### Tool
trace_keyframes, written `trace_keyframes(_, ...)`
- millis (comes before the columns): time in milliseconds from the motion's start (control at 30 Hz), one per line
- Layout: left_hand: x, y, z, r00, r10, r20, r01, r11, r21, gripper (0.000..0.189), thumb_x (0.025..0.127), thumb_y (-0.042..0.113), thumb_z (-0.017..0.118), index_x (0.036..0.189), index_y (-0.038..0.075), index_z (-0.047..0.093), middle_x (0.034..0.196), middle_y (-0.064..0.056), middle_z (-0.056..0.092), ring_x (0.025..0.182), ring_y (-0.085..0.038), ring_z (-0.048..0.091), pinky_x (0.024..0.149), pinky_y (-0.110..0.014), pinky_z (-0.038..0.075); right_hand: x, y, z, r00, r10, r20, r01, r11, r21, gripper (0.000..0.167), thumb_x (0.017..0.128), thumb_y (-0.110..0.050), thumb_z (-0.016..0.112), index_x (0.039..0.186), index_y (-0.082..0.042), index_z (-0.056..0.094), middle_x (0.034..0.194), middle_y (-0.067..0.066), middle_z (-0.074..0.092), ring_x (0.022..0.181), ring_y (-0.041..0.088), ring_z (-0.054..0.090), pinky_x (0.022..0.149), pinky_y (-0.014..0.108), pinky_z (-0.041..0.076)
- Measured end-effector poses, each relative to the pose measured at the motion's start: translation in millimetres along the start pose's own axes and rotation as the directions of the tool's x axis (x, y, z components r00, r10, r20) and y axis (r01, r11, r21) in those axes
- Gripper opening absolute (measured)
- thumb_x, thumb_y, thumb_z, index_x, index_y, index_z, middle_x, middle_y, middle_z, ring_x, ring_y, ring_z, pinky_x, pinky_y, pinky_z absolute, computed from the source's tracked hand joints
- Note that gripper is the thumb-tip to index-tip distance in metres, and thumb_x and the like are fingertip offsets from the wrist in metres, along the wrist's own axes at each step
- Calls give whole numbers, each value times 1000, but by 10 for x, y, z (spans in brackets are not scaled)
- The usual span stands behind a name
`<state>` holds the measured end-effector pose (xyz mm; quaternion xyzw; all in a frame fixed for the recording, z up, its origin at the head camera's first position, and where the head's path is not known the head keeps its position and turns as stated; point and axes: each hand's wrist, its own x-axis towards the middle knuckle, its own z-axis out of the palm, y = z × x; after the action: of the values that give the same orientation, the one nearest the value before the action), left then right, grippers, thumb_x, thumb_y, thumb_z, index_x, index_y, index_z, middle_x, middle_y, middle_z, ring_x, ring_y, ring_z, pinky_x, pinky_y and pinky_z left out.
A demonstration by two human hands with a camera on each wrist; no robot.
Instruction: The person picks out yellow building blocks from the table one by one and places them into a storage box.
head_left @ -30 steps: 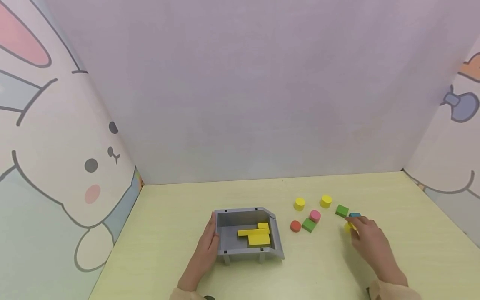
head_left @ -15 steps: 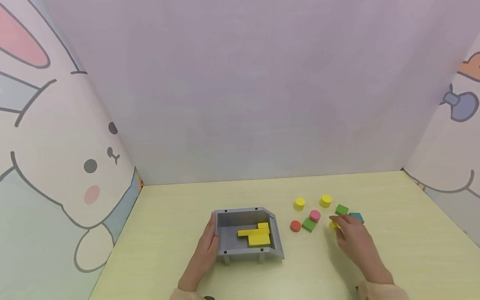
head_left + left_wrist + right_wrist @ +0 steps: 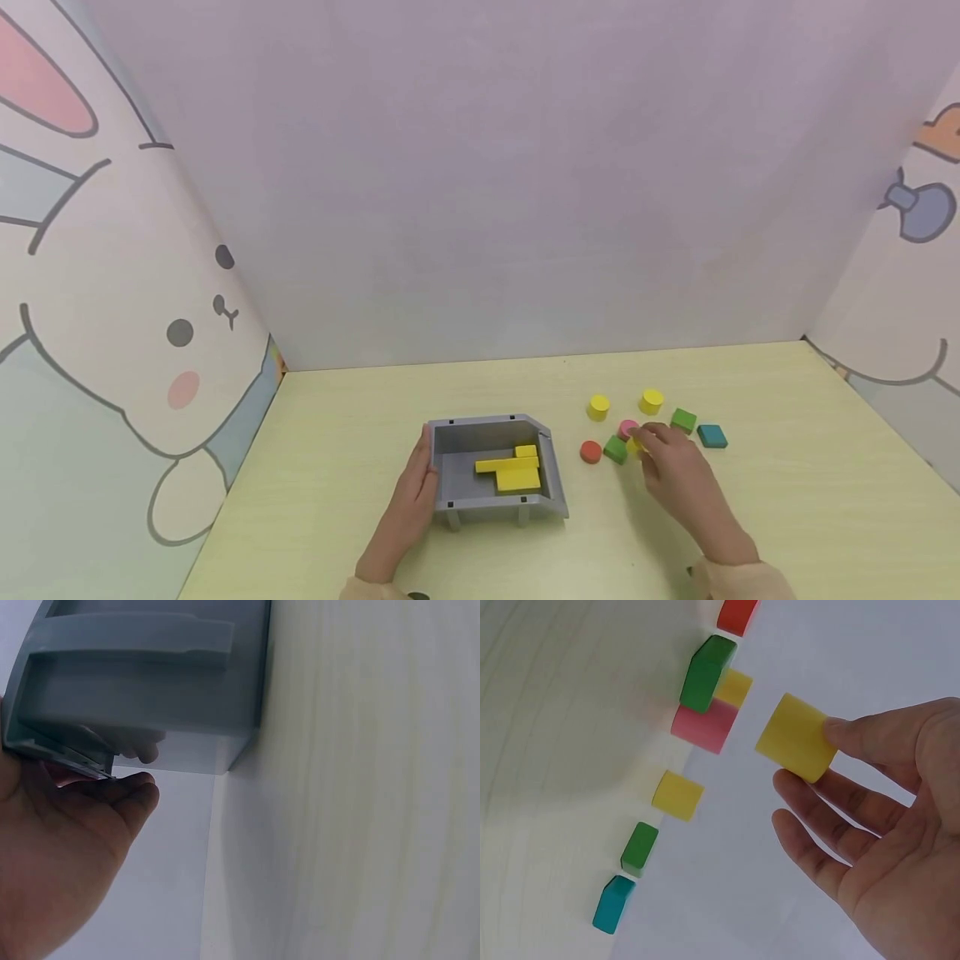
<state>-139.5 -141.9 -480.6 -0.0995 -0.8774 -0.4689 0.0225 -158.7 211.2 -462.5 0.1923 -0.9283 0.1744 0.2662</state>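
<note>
A grey plastic storage bin [image 3: 487, 513] stands on the table in the head view, with yellow blocks [image 3: 517, 480] lying inside it. Along its left side rests my left hand [image 3: 408, 498]. The left wrist view shows the thumb [image 3: 136, 801] of that hand by the bin's rim, with its fingers mostly hidden. To the right, my right hand [image 3: 681, 477] pinches a yellow cylinder block [image 3: 796, 739] between thumb and fingertips, raised above the table. In the head view it overlaps the area beside a pink round block [image 3: 627, 429] and a green block [image 3: 616, 450].
A red round block [image 3: 591, 452] lies between the bin and the green block. Farther back are two yellow cylinders [image 3: 598, 407]. Another green block [image 3: 683, 421] and a teal block [image 3: 712, 436] sit at the right. Walls enclose the table's back and sides.
My right hand has moved left with the yellow cylinder, from beside the teal block to near the pink and green blocks. The teal block is uncovered. My left hand and the bin stay put.
</note>
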Motion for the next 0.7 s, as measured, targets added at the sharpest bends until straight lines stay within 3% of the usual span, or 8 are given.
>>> trace_keyframes(367, 1, -15, 3, 1000, 22, 3, -22, 1000, -6, 55, 95, 2, 26, 146, 0, 5, 154, -11, 5, 141, -30, 7, 113, -46, 11, 91, -211, 60, 999, -35, 19, 35, 999, 4, 31, 68, 6, 69, 97, -4, 68, 91, 9, 66, 76, 21, 57, 59, 32, 50)
trace_keyframes(700, -4, -14, 1, 1000, 20, 4, -20, 1000, -2, 55, 95, 2, 26, 146, 0, 5, 154, -11, 5, 141, -30, 8, 113, -48, 11, 167, -400, 117, 997, -59, 55, 57, 998, 38, 34, 68, 7, 70, 100, -5, 68, 94, 7, 66, 83, 21, 61, 69, 34, 55)
